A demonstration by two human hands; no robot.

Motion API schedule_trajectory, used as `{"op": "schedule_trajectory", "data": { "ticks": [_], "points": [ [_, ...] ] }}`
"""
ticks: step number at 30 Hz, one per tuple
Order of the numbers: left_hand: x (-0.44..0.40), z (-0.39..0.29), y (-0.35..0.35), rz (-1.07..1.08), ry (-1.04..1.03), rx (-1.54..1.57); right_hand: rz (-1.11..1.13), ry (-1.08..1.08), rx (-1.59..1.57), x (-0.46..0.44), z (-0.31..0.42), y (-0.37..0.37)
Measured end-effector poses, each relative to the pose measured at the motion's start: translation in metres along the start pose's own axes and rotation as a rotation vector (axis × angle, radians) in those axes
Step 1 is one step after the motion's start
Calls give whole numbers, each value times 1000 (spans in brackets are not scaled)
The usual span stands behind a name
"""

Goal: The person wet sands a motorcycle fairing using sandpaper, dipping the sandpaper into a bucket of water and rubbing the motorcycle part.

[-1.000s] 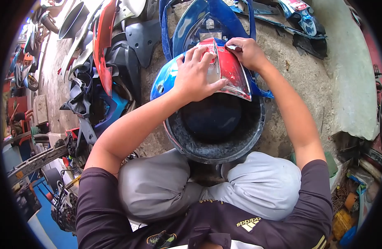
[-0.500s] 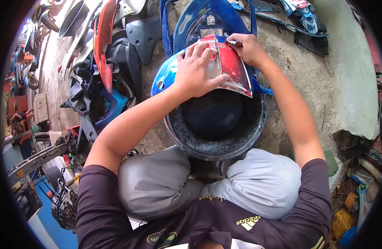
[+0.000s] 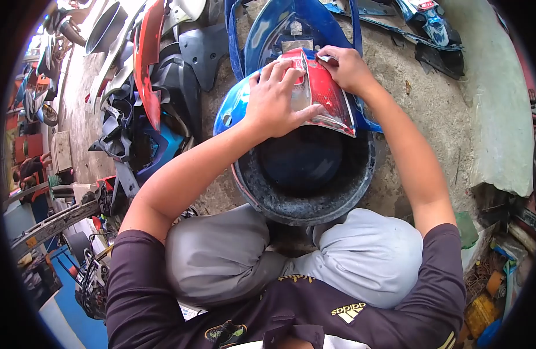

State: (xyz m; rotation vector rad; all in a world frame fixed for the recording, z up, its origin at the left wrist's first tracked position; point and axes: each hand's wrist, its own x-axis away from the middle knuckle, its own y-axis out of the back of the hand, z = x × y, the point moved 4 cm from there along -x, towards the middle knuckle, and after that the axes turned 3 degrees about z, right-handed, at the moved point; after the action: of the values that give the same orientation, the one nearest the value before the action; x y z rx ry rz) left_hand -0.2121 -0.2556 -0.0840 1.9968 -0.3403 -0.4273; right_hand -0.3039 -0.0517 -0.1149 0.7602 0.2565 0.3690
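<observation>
A blue motorcycle body panel [image 3: 236,104] with a red patterned section [image 3: 325,90] lies across the far rim of a round black tub [image 3: 300,216]. Fingers spread, my left hand [image 3: 276,102] rests on the panel, its thumb pointing right over the pale middle strip. My right hand [image 3: 346,70] is at the top right edge of the red section, thumb and fingers pinched on a small dark piece, too small to identify. Dark liquid or a dark bottom [image 3: 300,160] shows inside the tub.
A larger blue panel [image 3: 291,23] lies beyond the tub. Red [image 3: 147,70] and black [image 3: 177,87] fairings are piled at the left, with blue-white parts [image 3: 428,26] at the upper right. A metal beam [image 3: 55,224] is lower left; a pale ledge [image 3: 503,104] runs along the right.
Compared with a second ago, the panel and both hands appear slightly higher in view at first, then nearly steady. My left hand stays spread and my right hand stays pinched.
</observation>
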Motion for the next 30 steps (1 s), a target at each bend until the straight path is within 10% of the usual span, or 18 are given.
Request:
{"op": "schedule_trajectory", "data": {
  "ticks": [9,13,16,20,30],
  "points": [
    [1,-2,0,1,-1,-14,2,-148,-19,20,9,9],
    [0,0,2,1,9,-2,-38,205,46,25,29,1],
    [2,-1,-1,-4,10,9,-13,-84,-23,20,4,8],
    [1,2,1,-15,3,14,-98,266,102,35,21,6],
    [1,1,3,-8,17,39,-78,43,28,32,4,14]
  ]
}}
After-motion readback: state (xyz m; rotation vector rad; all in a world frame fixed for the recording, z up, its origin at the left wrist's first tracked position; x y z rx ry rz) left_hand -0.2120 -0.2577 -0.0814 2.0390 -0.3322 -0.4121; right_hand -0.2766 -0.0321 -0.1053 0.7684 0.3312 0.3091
